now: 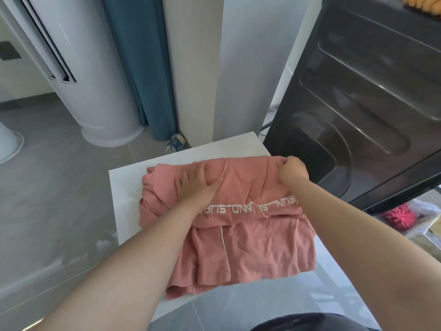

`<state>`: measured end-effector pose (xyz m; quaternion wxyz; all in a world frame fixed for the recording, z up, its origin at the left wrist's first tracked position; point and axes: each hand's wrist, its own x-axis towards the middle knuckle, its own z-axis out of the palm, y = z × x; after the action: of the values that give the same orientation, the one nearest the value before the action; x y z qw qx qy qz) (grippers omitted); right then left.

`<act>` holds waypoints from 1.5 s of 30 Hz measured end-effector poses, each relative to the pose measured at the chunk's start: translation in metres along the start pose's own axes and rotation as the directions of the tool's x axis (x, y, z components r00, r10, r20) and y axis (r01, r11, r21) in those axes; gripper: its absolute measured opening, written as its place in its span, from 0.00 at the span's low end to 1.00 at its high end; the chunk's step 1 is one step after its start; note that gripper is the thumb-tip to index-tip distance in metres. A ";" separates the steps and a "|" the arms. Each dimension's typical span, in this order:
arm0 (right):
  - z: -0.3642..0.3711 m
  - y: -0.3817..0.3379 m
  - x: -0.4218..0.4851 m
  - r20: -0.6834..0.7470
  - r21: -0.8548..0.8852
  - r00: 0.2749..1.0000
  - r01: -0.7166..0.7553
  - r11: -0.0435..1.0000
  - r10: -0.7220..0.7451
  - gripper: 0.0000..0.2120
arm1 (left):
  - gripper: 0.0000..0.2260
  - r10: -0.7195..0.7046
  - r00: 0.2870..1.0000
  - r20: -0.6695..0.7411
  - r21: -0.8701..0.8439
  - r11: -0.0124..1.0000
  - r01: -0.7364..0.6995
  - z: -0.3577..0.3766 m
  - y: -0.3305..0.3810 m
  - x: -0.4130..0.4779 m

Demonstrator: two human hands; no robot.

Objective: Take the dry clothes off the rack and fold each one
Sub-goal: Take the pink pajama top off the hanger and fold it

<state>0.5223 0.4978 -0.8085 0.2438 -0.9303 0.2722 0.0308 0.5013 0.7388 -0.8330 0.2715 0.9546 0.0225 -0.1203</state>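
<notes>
Pink top point(248, 187) lies on white table point(124, 187), over matching shorts point(262, 249). White print runs upside down, creased: "SUN… AND SUR…". Left hand point(194, 187) flat, fingers spread, presses top. Right hand point(292, 169) pinches its far right corner. Dark appliance point(358, 103) looms close right; blue curtain point(143, 68) behind.

head-worn view, angled down, close over table point(124, 187)

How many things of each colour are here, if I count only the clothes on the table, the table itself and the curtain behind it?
Pink: 2, the lettered top lying over the piped piece
White: 1, the table
Blue: 1, the curtain
Total: 4
</notes>
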 end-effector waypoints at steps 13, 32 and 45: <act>-0.035 0.027 0.036 -0.062 0.134 0.979 -0.184 0.974 0.193 0.17 | 0.35 -0.025 0.986 0.162 0.278 0.960 -0.022 0.006 0.002 0.006; -0.038 0.037 0.011 0.132 0.151 0.951 -0.299 0.942 0.280 0.39 | 0.34 -0.021 0.991 0.135 0.311 0.950 -0.023 0.009 0.001 0.005; -0.045 0.087 -0.009 0.515 0.218 0.804 -0.458 0.862 0.297 0.18 | 0.35 -0.018 0.987 0.158 0.284 0.959 -0.028 0.005 0.000 0.005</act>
<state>0.4657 0.4171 -0.8055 0.4432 -0.7663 0.3891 0.2547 0.5052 0.7361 -0.8383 0.1325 0.9711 -0.0192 -0.1975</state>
